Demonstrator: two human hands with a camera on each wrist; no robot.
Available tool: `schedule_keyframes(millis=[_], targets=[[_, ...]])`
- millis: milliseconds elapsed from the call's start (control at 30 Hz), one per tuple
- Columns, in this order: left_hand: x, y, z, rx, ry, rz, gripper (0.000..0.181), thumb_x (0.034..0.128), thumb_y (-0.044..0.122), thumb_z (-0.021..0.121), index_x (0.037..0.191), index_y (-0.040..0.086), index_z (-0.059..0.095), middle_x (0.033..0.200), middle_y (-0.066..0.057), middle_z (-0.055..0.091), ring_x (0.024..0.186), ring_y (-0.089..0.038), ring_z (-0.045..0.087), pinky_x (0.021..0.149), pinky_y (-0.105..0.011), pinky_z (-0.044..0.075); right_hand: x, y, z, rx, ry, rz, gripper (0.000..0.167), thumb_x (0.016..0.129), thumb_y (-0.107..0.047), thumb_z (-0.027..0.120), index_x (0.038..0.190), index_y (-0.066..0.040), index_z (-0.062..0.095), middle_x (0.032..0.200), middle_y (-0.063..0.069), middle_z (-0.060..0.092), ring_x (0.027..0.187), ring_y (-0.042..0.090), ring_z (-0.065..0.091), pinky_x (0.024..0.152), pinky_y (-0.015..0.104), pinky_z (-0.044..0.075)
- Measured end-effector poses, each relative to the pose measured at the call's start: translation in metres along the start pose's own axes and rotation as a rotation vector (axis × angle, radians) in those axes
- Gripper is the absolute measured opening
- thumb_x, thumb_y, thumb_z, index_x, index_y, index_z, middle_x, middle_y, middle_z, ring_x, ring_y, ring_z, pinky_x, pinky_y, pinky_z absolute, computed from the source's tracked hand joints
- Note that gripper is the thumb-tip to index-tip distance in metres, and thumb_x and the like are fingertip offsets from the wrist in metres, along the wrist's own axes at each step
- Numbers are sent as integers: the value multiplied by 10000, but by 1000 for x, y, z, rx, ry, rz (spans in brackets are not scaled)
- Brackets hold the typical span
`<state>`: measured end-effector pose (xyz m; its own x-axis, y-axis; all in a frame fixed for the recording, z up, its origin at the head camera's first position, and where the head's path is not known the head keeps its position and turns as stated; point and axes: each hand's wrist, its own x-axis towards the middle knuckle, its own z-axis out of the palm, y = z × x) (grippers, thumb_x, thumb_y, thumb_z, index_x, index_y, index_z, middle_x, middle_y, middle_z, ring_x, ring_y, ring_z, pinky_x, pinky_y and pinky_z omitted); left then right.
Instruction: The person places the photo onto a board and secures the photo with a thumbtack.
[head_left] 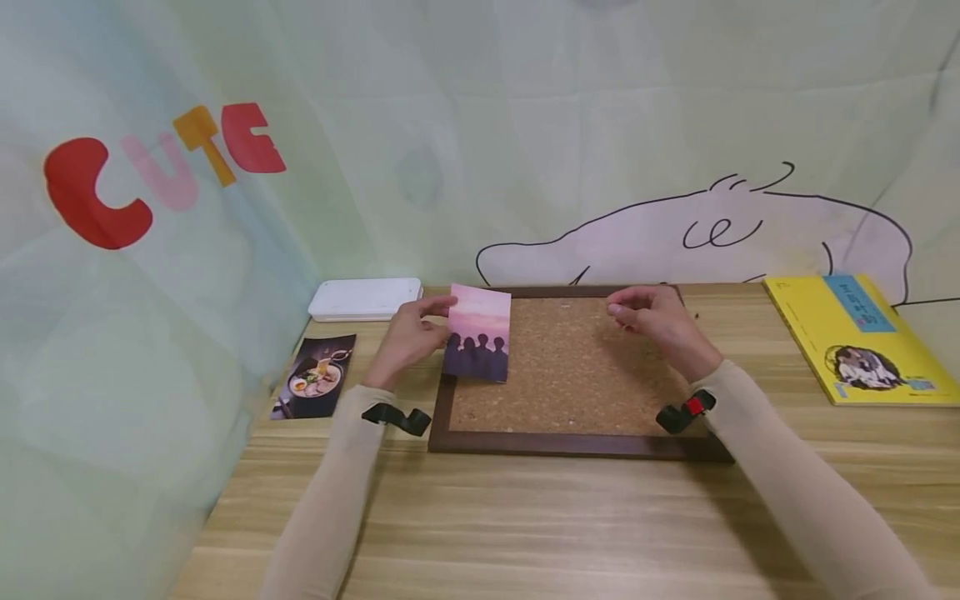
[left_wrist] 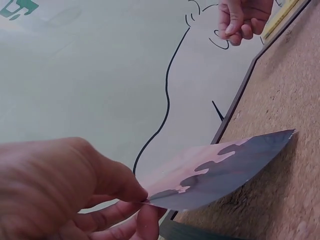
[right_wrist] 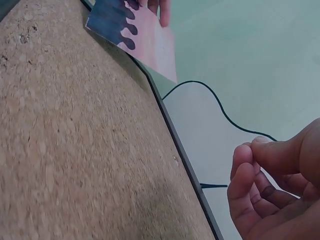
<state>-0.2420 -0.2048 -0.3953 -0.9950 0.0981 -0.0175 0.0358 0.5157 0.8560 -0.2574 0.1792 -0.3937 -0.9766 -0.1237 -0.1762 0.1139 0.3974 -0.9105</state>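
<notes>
From afar, I pinch the sunset photo point(head_left: 482, 321) over the corkboard point(head_left: 573, 375) with my left grip point(head_left: 410, 337); my right grip point(head_left: 663, 325) has fingertips together.

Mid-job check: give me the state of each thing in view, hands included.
Left hand: pinching the sunset photo by its edge.
Sunset photo: held over the cork board's left part, slightly bowed.
Right hand: thumb and fingertips together, nothing visible between them.
Cork board: lying flat on the table.
Food photo: lying flat, picture up.
White case: appears closed.
Yellow book: lying closed.
</notes>
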Motion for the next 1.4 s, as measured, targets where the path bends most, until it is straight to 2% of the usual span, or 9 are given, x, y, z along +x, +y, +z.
schedule_keyframes(millis=[133,333,433,733,900,1033,1233,1400], targets=[[1,1,5,6,-21,7,559,947,15,657,1503,61,610,1412,-239,644,847,-181,709,786,-316,627,4,-2,7,10,-16,-12,331,1083,-210,644,1334,4,668,1131,125,696,985,242,614,890,341,562],[1,0,12,-8,-56,-6,572,953,0,666,1516,75,601,1433,-231,620,798,-147,674,782,-265,609,7,-5,18,37,-34,-40,285,1069,-189,665,1280,0,692,1072,113,713,965,248,631,848,344,566],[-1,0,13,-20,-65,-22,579,956,0,667,1523,94,598,1448,-210,614,833,-150,687,787,-265,605,8,-5,23,30,-47,-41,269,1066,-189,671,1265,-11,696,1071,120,714,979,258,637,858,348,576],[-2,1,12,-23,-99,-17,591,965,-3,661,1542,98,578,1451,-219,612,873,-185,697,821,-276,601,15,-9,43,4,-85,-43,294,1070,-219,669,1288,-26,706,1102,163,708,989,277,625,889,360,570],[-5,0,13,27,-96,-31,580,974,2,664,1539,106,581,1438,-220,634,932,-232,713,825,-287,602,20,-14,55,14,-82,-37,270,1069,-201,668,1269,-24,709,1177,206,705,973,275,654,879,361,581],[-4,-1,19,65,-102,-17,571,976,2,669,1533,83,580,1417,-235,656,963,-271,734,830,-308,619,24,-15,60,18,-91,-34,275,1068,-197,670,1275,-20,710,1168,209,704,951,260,654,873,366,588],[-2,-1,31,160,-114,55,556,960,-6,685,1506,6,584,1382,-251,691,1059,-342,752,857,-378,642,25,-15,65,37,-100,-42,269,1064,-180,673,1270,-10,706,1160,220,715,944,272,665,862,370,593],[0,-2,37,245,-104,106,554,923,2,694,1470,-32,607,1307,-251,729,980,-287,726,840,-338,604,26,-14,67,46,-95,-42,269,1059,-170,680,1264,2,703,1150,215,719,925,261,663,814,336,576]])
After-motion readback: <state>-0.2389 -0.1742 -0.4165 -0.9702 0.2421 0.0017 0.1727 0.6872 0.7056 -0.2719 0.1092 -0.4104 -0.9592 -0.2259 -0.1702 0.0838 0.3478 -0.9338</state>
